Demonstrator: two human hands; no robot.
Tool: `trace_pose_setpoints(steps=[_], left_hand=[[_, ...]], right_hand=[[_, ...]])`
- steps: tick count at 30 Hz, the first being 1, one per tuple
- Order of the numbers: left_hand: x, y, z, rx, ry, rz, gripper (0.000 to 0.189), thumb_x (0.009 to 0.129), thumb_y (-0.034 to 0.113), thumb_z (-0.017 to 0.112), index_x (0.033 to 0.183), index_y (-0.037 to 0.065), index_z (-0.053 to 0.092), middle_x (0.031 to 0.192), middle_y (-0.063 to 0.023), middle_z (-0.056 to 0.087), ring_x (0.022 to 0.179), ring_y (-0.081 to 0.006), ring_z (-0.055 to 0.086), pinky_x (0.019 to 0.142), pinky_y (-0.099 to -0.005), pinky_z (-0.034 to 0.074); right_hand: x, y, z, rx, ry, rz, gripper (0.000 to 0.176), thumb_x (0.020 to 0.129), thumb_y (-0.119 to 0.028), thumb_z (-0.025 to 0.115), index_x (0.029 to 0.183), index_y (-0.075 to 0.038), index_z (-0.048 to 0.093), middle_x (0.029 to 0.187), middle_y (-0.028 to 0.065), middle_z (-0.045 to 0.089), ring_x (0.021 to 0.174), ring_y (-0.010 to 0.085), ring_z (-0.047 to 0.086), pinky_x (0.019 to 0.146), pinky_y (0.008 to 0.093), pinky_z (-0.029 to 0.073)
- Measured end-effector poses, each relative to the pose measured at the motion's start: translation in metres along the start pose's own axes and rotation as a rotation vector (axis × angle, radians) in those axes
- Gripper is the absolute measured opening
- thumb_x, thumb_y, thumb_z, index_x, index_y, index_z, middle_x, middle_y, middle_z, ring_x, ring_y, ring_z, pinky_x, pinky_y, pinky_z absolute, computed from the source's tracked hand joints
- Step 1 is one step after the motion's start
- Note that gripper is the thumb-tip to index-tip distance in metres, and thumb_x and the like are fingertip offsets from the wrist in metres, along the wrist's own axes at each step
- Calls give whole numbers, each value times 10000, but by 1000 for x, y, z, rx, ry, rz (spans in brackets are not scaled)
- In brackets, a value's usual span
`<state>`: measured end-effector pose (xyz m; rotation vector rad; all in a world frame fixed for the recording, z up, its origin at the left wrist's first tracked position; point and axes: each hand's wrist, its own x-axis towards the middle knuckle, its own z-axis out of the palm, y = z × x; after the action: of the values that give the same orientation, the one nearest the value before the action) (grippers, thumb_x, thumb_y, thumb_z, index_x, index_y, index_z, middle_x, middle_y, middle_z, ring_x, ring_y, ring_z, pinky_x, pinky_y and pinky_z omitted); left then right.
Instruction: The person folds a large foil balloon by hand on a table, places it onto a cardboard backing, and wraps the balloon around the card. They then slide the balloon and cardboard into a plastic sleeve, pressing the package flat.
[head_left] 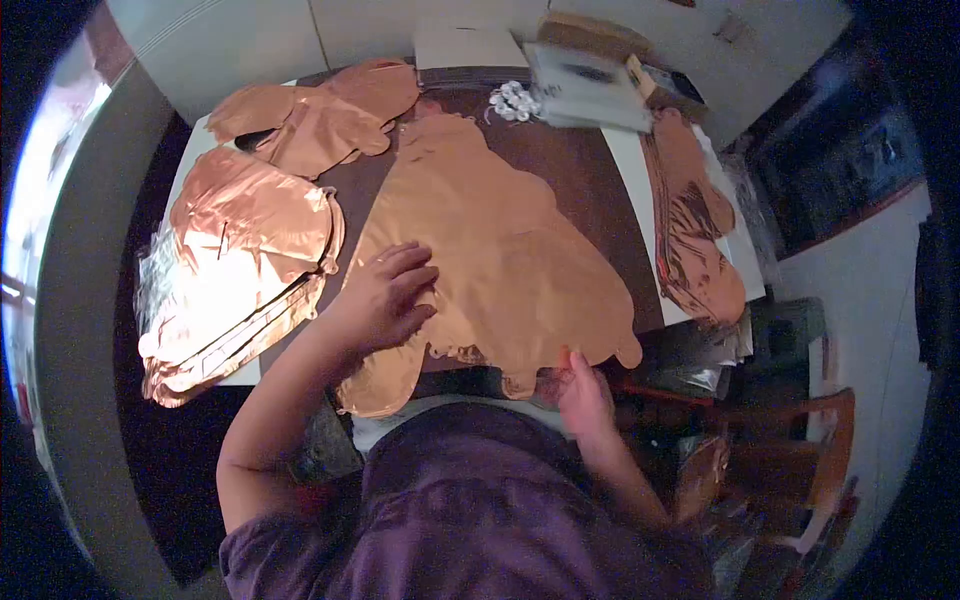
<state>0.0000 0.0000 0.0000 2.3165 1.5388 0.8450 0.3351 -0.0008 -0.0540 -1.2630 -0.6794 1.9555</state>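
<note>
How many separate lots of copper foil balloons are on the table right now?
4: the middle balloon lies flat under the left hand, its near edge held by the right hand; the left stack; the far-left pile; the right-edge lot. Stacks may hide more.

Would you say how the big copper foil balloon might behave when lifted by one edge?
Probably floppy: the foil balloon lies limp, its edge wavy. Likely light and slippery, thin glossy film; the left hand pins it, the right hand pinches its edge.

Likely a home craft room — foil balloons (235, 270) heaped on a table (590, 170), wooden chair (800, 450) beside.
</note>
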Motion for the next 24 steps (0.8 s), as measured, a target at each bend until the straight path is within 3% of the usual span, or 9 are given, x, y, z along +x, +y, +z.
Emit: trace_pose_setpoints(steps=[2, 3, 8, 11, 17, 20, 24], left_hand=[[-6, -2, -10, 0, -10, -12, 439, 747, 181, 730, 1136, 8, 620, 1238, -211, 566, 1223, -411, 514, 1033, -498, 423], [7, 4, 12, -23, 40, 12, 442, 744, 177, 733, 1135, 7, 620, 1236, -211, 567, 1217, -411, 517, 1028, -498, 427], [2, 0, 11, 23, 70, 68, 455, 729, 167, 747, 1135, 9, 619, 1218, -204, 575, 1193, -415, 527, 1007, -495, 444], [5, 0, 15, 9, 82, 48, 450, 736, 179, 746, 1135, 14, 618, 1198, -198, 580, 1191, -424, 526, 1004, -494, 447], [9, 4, 7, 81, 59, 42, 454, 765, 222, 741, 1137, -1, 606, 1177, -202, 577, 1194, -435, 510, 1010, -495, 440], [16, 6, 9, 72, 77, 12, 485, 786, 245, 733, 1174, -8, 589, 1205, -214, 563, 1207, -437, 495, 1025, -501, 423], [25, -3, 20, 121, 67, 58, 515, 811, 268, 713, 1227, 0, 570, 1259, -230, 542, 1229, -443, 477, 1045, -508, 400]], right_hand=[[-6, -1, 26, -56, 121, -38, 352, 955, -347, 615, 1121, -37, 609, 924, 105, 690, 783, 206, 681, 678, 371, 581], [-7, -22, 7, -165, 158, -105, 332, 957, -327, 615, 1105, -30, 614, 900, 95, 684, 762, 198, 680, 647, 349, 571], [-16, -34, 20, -372, 183, -400, 259, 949, -242, 631, 1031, 4, 628, 836, 69, 660, 661, 170, 676, 528, 260, 520], [-10, -42, 15, -282, 213, -332, 242, 943, -223, 643, 964, 17, 643, 816, 69, 661, 582, 154, 655, 509, 247, 511], [-1, -46, 19, -381, 213, -391, 257, 954, -222, 631, 894, 27, 654, 730, 50, 635, 520, 140, 624, 478, 251, 494], [-5, -45, 21, -461, 212, -391, 236, 954, -205, 627, 922, 27, 657, 772, 56, 646, 552, 139, 628, 479, 256, 514], [0, -33, 14, -350, 174, -416, 239, 953, -190, 620, 970, 47, 645, 816, 83, 674, 597, 159, 656, 536, 276, 556]])
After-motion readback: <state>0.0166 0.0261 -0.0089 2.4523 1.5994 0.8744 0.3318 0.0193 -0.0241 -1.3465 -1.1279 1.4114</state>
